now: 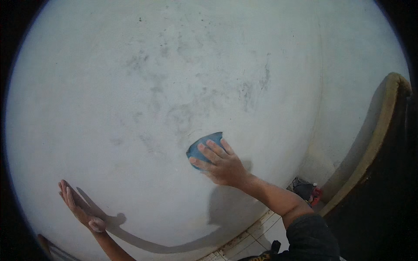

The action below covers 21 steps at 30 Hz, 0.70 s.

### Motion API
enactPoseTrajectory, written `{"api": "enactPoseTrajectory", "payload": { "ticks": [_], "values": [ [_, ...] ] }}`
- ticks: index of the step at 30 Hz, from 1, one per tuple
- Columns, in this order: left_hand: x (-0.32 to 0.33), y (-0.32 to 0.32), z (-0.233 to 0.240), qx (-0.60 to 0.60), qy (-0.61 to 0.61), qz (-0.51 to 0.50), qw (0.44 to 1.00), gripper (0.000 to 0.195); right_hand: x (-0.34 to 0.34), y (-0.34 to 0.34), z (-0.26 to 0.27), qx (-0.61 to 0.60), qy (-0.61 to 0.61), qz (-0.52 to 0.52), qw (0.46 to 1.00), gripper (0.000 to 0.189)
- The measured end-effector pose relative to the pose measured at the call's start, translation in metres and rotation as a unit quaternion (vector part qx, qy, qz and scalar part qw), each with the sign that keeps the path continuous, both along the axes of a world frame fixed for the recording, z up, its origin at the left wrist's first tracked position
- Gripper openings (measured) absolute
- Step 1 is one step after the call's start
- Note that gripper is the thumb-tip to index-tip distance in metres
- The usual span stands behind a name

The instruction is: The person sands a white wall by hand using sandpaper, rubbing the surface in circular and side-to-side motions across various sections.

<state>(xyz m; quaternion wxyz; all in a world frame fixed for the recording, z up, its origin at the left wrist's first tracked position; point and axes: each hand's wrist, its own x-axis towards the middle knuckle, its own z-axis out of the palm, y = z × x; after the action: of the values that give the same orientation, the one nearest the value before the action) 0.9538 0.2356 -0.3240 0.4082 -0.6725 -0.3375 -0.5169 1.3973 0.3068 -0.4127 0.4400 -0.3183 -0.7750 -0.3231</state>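
My right hand presses a blue sheet, which looks like sandpaper, flat against a white wall. Its fingers are spread over the sheet, whose top edge curls a little. Grey smudges mark the wall above this hand. Lower on the left is my left hand, empty, with its fingers stretched upward and pale dust on its skin. A shadow falls on the wall beside it. Whether the left hand touches the wall I cannot tell.
A dark panel with a tan edge curves up along the right side. A wall corner runs vertically left of it. Below lie dark and red items on the floor, near pale tiles. A dark object shows at lower left.
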Motion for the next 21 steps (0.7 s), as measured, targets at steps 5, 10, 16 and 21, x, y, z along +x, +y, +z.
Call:
{"api": "enactPoseTrajectory", "payload": {
  "ticks": [5, 10, 16, 21],
  "values": [
    [0.004, -0.001, 0.002, 0.019, 0.049, 0.132, 0.99, 0.087, 0.099, 0.017, -0.009, -0.049, 0.093, -0.107, 0.989, 0.062],
    [0.032, 0.013, -0.015, 0.04, 0.094, 0.275, 0.956, 0.08, 0.201, 0.03, -0.022, -0.077, 0.177, -0.168, 0.967, 0.069],
    [0.066, 0.009, -0.016, 0.052, 0.0, 0.295, 0.954, 0.068, 0.292, 0.038, -0.021, -0.176, 0.317, -0.194, 0.912, 0.063],
    [0.069, 0.003, -0.014, 0.036, 0.002, 0.27, 0.962, 0.066, 0.371, 0.025, -0.069, -0.128, 0.472, -0.225, 0.842, 0.054]
  ]
}}
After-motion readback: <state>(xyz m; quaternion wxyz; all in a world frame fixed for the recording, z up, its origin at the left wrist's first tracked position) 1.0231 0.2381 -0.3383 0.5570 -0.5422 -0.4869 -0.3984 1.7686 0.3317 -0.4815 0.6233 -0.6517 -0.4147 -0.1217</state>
